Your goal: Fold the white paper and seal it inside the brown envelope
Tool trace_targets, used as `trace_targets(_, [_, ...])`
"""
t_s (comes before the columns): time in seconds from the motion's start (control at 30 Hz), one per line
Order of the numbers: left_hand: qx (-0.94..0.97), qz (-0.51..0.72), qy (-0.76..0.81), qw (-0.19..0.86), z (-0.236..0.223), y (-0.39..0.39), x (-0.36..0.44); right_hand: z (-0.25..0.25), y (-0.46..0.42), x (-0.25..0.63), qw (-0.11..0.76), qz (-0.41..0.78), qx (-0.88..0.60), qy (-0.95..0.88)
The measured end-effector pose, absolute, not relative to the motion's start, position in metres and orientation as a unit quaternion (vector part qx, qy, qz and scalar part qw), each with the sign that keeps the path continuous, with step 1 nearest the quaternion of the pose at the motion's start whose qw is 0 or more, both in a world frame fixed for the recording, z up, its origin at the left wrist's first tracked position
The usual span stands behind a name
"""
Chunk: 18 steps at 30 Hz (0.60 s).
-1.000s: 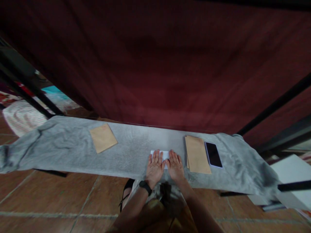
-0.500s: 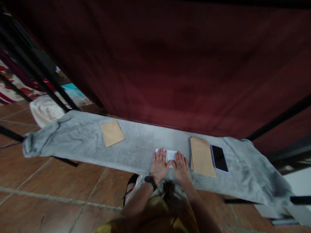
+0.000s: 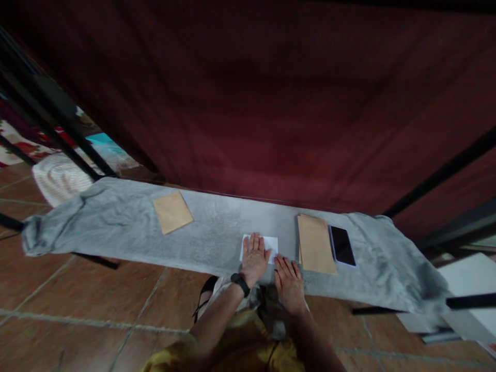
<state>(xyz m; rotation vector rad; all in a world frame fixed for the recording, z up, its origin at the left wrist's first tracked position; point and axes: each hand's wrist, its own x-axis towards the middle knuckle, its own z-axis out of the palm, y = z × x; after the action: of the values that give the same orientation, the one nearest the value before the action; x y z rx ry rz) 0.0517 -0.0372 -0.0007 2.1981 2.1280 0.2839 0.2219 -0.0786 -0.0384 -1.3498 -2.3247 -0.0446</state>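
Note:
A small white sheet of paper (image 3: 273, 244) lies flat on the grey cloth near the front edge. My left hand (image 3: 254, 258), with a dark band on its wrist, rests palm down on the paper with fingers stretched out. Part of the sheet is hidden beneath it. My right hand (image 3: 289, 279) lies flat at the paper's lower right corner, fingers extended, mostly on the cloth. Just right of that hand are overlapping brown paper envelopes (image 3: 318, 245).
The grey cloth (image 3: 217, 227) covers a long narrow bench. Another brown envelope (image 3: 172, 212) lies to the left. A phone (image 3: 343, 246) with a dark screen sits beside the right-hand envelopes. Behind hangs a dark red curtain (image 3: 263, 129). Black metal bars (image 3: 445, 173) flank both ends.
My right hand has slid off the paper toward its lower right corner, uncovering that side. My left hand has shifted slightly toward the middle of the sheet. The view has turned a little.

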Motion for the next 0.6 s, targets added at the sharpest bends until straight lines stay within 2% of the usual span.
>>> trace_targets(0.17, [0.801,0.094,0.585,0.081,0.000,-0.029,0.083,-0.037,-0.079,0.219,0.239,-0.006,-0.498,-0.834])
trace_targets(0.43, [0.801,0.102,0.583,0.093,-0.004,-0.014,0.079,-0.033,-0.079,0.217,0.240,0.009,-0.503,-0.830])
trace_targets(0.6, [0.796,0.113,0.592,0.063,-0.005,-0.014,0.078,-0.033,-0.080,0.217,0.242,-0.005,-0.505,-0.828])
